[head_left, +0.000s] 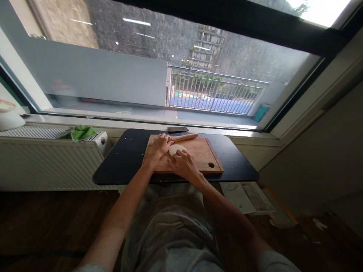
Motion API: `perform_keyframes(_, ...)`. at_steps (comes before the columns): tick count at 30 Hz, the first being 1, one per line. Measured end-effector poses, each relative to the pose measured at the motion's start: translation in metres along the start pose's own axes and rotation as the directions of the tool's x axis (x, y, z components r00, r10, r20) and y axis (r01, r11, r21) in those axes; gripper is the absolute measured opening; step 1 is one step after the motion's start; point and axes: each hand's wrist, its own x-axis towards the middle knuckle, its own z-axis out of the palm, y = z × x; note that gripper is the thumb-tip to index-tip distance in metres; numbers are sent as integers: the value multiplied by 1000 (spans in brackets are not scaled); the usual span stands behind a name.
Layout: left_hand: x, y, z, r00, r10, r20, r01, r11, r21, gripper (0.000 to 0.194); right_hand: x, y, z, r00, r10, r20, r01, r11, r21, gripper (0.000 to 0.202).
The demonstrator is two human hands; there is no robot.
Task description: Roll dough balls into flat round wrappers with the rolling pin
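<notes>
A pale, flattened round of dough point(177, 149) lies on a wooden cutting board point(201, 151). My right hand point(184, 162) holds the dough's near edge with its fingers curled onto it. Behind the dough, a slim wooden rolling pin point(189, 136) slants across the far side of the board. My left hand point(161, 146) is closed over the pin's left end, just left of the dough, and hides that end. The pin's right end lies bare near the board's far edge.
A black tabletop point(235, 162) with rounded corners bears the board, with small pale crumbs scattered on it. A dark phone-like slab point(177, 129) lies at the window sill. To the left, a green cloth point(83, 132) rests on a white radiator point(51, 162).
</notes>
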Motion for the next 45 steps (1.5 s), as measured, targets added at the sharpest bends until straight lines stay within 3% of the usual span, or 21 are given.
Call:
perform_keyframes(8, -2, 1, -2, 1000, 10, -6, -10, 1000, -27, 22, 12, 33, -4, 989, -143, 38, 138, 984, 116, 19)
perform_keyframes(16, 0, -1, 3, 1000, 22, -8, -22, 999, -39, 21, 17, 51, -3, 986, -165, -17, 165, 969, 185, 48)
perform_keyframes(20, 0, -1, 3, 1000, 22, -7, -22, 999, -31, 20, 19, 61, -3, 985, -168, 24, 161, 969, 187, 48)
perform_keyframes(25, 0, -1, 2, 1000, 17, -1, -17, 1000, -25, 21, 25, 71, -2, 988, -152, -15, 151, 959, 238, 52)
perform_keyframes(37, -1, -1, 2, 1000, 8, -4, -8, 998, -65, 20, 30, 70, -2, 969, -248, 5, 234, 920, 316, 54)
perform_keyframes(45, 1, -2, 4, 1000, 13, -5, -13, 999, -41, 19, 29, 55, -9, 960, -267, 82, 247, 949, 195, 52)
